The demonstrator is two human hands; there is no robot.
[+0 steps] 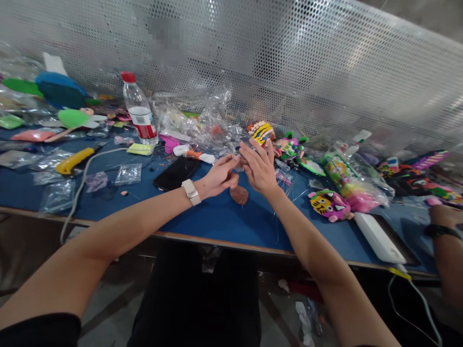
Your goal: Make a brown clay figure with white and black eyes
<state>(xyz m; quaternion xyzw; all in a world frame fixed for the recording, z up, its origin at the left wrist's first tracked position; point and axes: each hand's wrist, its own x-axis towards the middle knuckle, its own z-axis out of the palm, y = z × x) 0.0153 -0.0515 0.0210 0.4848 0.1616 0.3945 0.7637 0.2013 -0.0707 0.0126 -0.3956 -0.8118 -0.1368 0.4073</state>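
Observation:
My left hand (pixel 221 176), with a pale band at its wrist, is closed in a pinch above the blue table. Whatever small thing sits between its fingertips is too hidden to name. Facing it, my right hand (pixel 259 167) has its fingers stretched out and close to the left fingertips. Just below both hands lies a flat brown lump of modelling clay (pixel 239 195). A dark phone (pixel 177 173) rests to the left of my left hand. Beyond my right hand are a striped clay piece (pixel 261 132) and a green and purple clay figure (pixel 290 146).
A water bottle (pixel 140 113), a yellow cutter knife (pixel 74 161) and clear bags (pixel 129 174) lie left. On the right are a clay animal face (pixel 331 206), a white power bank (pixel 379 238) and another person's arm (pixel 446 241). A perforated metal panel (pixel 289 62) stands behind.

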